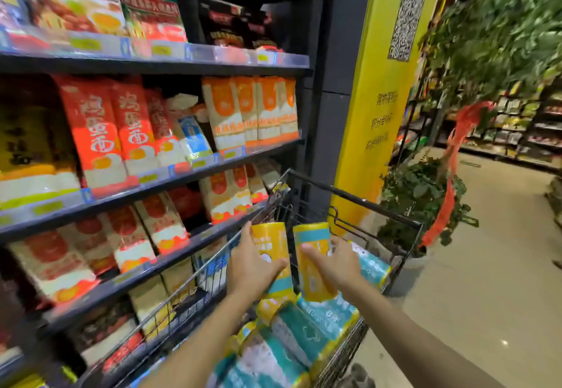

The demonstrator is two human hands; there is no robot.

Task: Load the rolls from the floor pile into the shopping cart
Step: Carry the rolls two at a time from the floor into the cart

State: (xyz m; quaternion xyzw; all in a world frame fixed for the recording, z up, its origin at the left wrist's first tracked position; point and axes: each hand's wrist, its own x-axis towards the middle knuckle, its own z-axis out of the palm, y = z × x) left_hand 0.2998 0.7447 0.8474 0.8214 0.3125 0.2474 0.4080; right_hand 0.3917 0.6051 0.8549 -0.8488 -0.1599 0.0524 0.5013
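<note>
Left hand [254, 266] grips a yellow roll [270, 243], fingers wrapped round its lower half with the thumb across the front. Right hand [337, 266] grips a second yellow roll [314, 285] the same way. Both rolls are upright, side by side with a narrow gap between them, and held over the shopping cart [359, 200]. Each roll has a yellow wrapper with a teal band. The print on them is small and motion-blurred, not readable. Below the grips the cart basket already holds a heap of teal and yellow packs [307, 336], lying flat and tilted, filling the near end. One teal pack [372, 266] sits just right of the right hand against the cart's right wall. The cart's far rim is beyond the held rolls, with open basket space under and ahead of them. Left of the grips, the cart's side runs close along the dark shelves [152, 66]. The shelves hold red noodle bags [100, 132] with big white Chinese characters, blurred and not read for sure. Orange and white bags [249, 110] sit farther along the same shelf, with yellowish price tags on the shelf lips, unreadable. Ahead and to the right of the grips is a yellow pillar [374, 113] with a QR code [407, 13] and lines of Chinese text too soft to read. Beside the pillar is a leafy plant [419, 196] with a red ribbon [450, 180]. Right of the cart is pale, smooth floor [486, 266], an open aisle running to more shelving in the distance. This is a store interior.
</note>
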